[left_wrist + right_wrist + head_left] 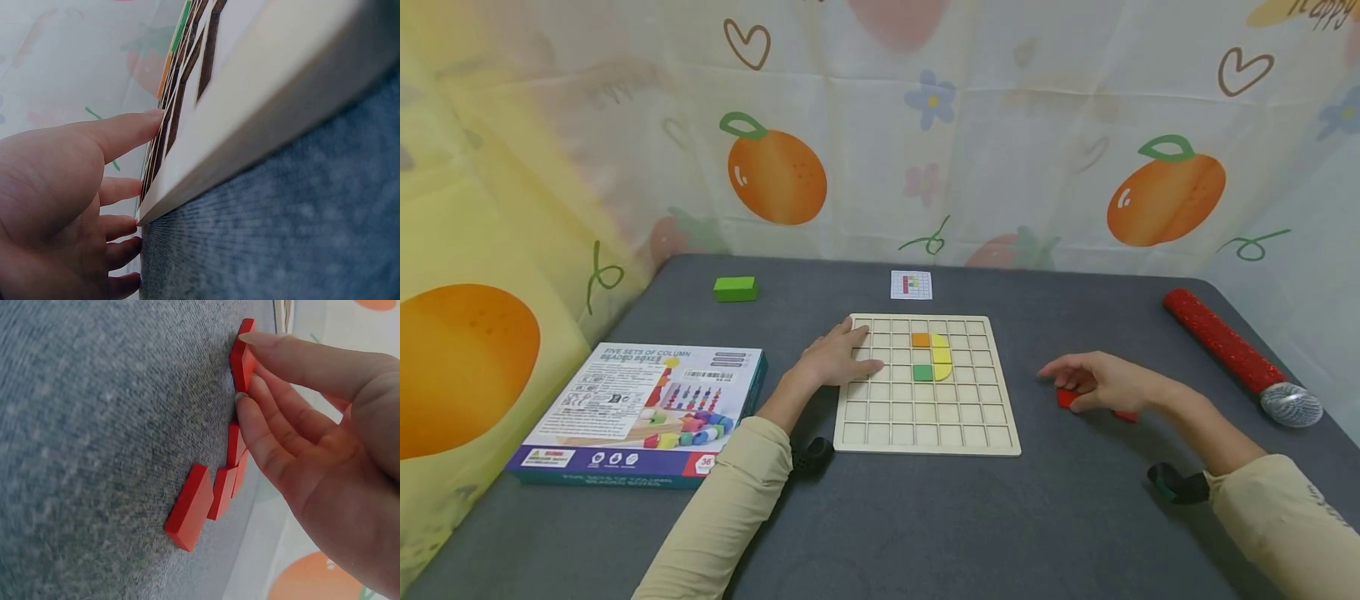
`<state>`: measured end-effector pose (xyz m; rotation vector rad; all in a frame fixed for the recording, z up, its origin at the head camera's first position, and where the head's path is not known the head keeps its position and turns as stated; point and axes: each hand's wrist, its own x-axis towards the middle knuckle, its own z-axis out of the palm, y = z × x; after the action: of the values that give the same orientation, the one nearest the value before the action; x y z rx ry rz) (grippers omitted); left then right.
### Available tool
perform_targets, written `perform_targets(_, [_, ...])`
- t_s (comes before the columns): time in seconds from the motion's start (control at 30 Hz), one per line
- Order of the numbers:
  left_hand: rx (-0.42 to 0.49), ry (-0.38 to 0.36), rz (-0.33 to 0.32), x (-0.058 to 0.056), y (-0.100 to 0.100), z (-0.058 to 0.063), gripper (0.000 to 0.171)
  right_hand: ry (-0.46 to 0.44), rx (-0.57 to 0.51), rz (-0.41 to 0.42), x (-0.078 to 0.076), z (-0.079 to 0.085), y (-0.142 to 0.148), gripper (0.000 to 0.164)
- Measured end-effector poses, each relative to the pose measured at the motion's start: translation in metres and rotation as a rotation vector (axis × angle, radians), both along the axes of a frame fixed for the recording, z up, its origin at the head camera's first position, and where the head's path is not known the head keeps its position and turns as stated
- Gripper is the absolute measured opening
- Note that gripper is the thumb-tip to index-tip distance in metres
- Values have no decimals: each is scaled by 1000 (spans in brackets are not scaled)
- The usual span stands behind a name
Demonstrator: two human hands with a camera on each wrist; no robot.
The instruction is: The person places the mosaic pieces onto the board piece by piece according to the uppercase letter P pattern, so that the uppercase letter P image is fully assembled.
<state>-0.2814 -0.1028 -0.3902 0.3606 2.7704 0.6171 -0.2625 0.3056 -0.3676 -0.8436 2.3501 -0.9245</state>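
Observation:
A pale wooden grid board (891, 412) lies flat on the table. My left hand (837, 357) rests on its upper left edge, fingers spread, thumb and fingertips touching the squares and rim. On the grid sit an orange square tile (921, 340), a green square tile (922, 372) and yellow pieces (941, 356) forming a curved column. Right of the board, my right hand (1108, 381) pinches a red tile (244, 359) between thumb and fingers, low over the cloth. More red tiles (190, 509) lie beside that hand, mostly hidden under it in the head view.
A small printed pattern card (912, 285) lies behind the board. A green block (736, 289) stands at the back left. A boxed set (640, 408) lies left of my left arm. A red glittery microphone (1232, 350) lies along the right side. A patterned curtain hangs behind the table.

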Motion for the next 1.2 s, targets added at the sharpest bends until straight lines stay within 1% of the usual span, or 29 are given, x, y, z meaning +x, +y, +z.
perform_targets(0.1, [0,-4,0,0,1,1,74,9,13,5,0,0,2,46])
perform_targets(0.27, [-1,-11,-3,0,3,3,74,73,25,-4,2,-3,4,46])
perform_targets(0.4, [-9,-13,-5,0,3,4,74,119,-2,3,2,-7,3,45])
perform_targets(0.5, [-12,-12,-5,-1,3,4,74,137,-26,10,1,-10,1,44])
perform_targets(0.63, [-11,-16,-3,-1,3,2,74,146,-38,8,1,-11,-3,44])
perform_targets(0.8, [-5,-22,0,0,2,2,74,156,-17,6,0,-10,-7,44])
perform_targets(0.97, [-2,-19,3,0,0,2,75,166,27,-22,-3,-10,-10,51])
perform_targets(1.03, [0,-15,3,0,0,2,75,157,37,-35,-4,-9,-12,54])
perform_targets(1.2, [6,-10,3,1,0,2,74,121,16,-54,-3,-7,-14,61])
